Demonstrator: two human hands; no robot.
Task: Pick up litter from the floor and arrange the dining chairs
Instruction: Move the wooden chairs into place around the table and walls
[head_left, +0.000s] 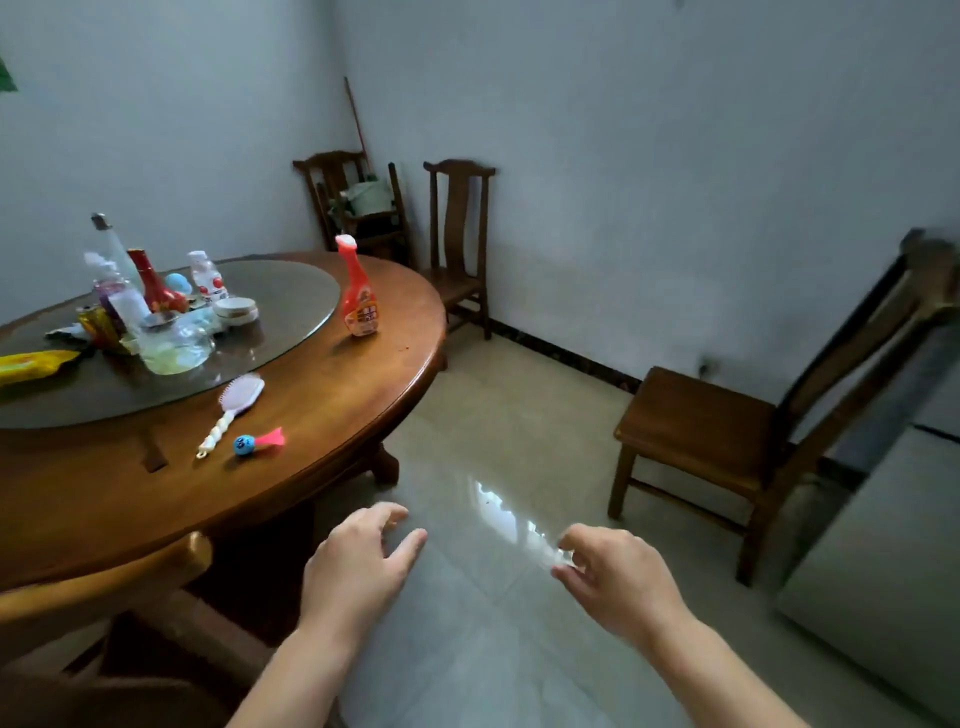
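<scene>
Right hand (618, 577) fingers curled, pinching something small and clear at the fingertips, looks like a scrap of plastic wrap (563, 557) but it blends with the glare on the floor (493, 649), hard to make out; left hand (358, 566) loose, fingers relaxed and spread, holding nothing, hovering over the tiles just beside the table edge; no other litter plainly visible on the floor near either hand; chair (727, 447) sits to the right of the right hand and beyond it, apart from the table, its backrest top blurred and cut off by the frame edge; second chair (460, 244) far ahead of both hands against the wall, just past the table rim; third chair (353, 208) in the corner, partly hidden behind the table, stuff piled on its seat that I can't identify; chair back (104, 587) under the left forearm side, tucked at the table, mostly cut off; round table (311, 415) left of the left hand carries an orange spray bottle (358, 291), hairbrush (234, 410), small blue-pink toy (257, 441), bottle clutter on the glass turntable (291, 306); grey appliance (893, 571) at right edge, cropped.
</scene>
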